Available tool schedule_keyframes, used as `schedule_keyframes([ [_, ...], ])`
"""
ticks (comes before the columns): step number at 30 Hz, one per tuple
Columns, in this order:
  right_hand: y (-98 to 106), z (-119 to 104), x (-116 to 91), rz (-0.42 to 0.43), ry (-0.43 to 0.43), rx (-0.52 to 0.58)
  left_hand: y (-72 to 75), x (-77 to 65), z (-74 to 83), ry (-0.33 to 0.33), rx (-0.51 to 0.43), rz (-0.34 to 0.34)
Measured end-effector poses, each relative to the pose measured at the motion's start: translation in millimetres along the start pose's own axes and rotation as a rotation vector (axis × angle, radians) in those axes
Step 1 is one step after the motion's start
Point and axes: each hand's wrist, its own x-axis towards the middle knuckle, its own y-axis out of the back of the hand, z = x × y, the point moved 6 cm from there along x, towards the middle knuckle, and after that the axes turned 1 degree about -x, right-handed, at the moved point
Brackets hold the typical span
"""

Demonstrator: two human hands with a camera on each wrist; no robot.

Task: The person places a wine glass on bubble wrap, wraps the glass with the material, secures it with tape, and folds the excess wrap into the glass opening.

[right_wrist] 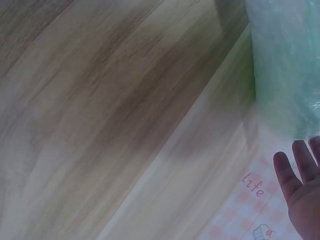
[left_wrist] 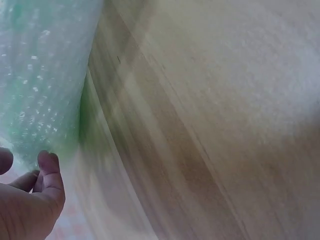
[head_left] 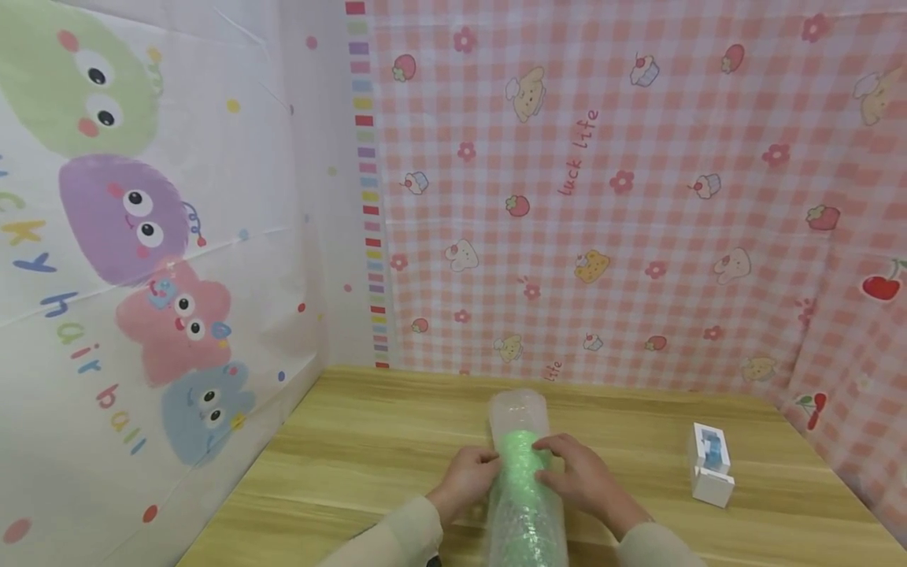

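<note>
In the head view, a long roll of bubble wrap (head_left: 527,531) with something bright green inside lies lengthwise on the table before me. Its far end is clear wrap without green. My left hand (head_left: 464,476) is at the roll's left side, fingers curled and pinching the wrap; the left wrist view shows this hand (left_wrist: 37,200) at the bubbly wrap (left_wrist: 45,75). From the right, my right hand (head_left: 581,476) touches the roll with index finger and thumb spread apart. Fairly straight, parted fingers of this hand (right_wrist: 305,185) show beside the wrap (right_wrist: 287,65) in the right wrist view.
A small white box (head_left: 711,465) with a blue patch on top stands on the wood-grain table (head_left: 383,417) at the right. Behind the table hangs a pink checked cloth (head_left: 567,236); a white cloth with cartoon figures (head_left: 269,197) hangs at the left.
</note>
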Motion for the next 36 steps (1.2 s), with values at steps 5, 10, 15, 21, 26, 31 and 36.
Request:
schedule_keyframes([
  [5,4.1,5.0,-3.4,-0.001,0.029,0.033,-3.2,0.3,5.1,-0.023,0.020,-0.007],
  [10,4.9,7.5,-4.8,0.000,-0.043,0.076,-4.8,1.2,6.3,-0.030,0.047,-0.034],
  [15,6.1,15.2,-7.5,0.004,-0.117,0.116,-5.4,-0.6,13.9,-0.139,0.128,-0.055],
  [21,8.4,24.9,-10.5,-0.041,-0.159,0.152,-9.0,0.9,22.2,-0.256,0.220,-0.086],
  [26,8.0,28.5,-10.9,-0.064,-0.197,0.199,-10.2,2.8,23.1,-0.315,0.259,-0.101],
  [31,4.5,28.9,-11.2,-0.074,-0.221,0.284,-11.1,3.1,23.8,-0.325,0.277,-0.129],
  [36,-0.3,31.0,-14.5,-0.089,-0.227,0.358,-12.8,4.6,25.7,-0.299,0.303,-0.148],
])
